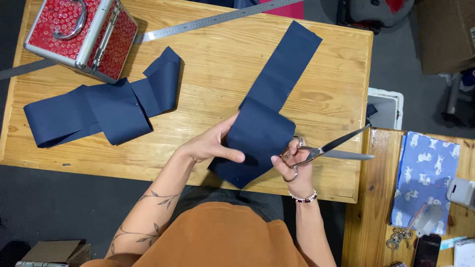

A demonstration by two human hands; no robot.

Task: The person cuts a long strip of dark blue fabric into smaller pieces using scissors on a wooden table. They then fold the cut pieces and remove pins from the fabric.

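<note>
A pale wooden table (208, 74) fills the upper and middle frame, standing on dark grey floor (54, 207). At upper left a red patterned case with metal trim (81, 34) sits on a long steel ruler (213, 21) that crosses the table's far edge; its left end is partly hidden by the case. Below the case lies a folded navy fabric strip (104, 109).

At centre, the left hand (210, 144) pinches a second navy fabric strip (269, 106), thumb on top and fingers hidden beneath; the strip runs up toward the far edge and hangs over the near edge. Bare wood lies open between the two strips.

The right hand (294, 168) grips scissors (329, 148), fingers closed through the handles, blades parted and pointing right, past the table's edge.

At right, a second wooden surface (371, 207) carries blue printed cloth (425, 178) and small clutter, cut off by the frame. A cardboard box (52, 252) sits at lower left.
</note>
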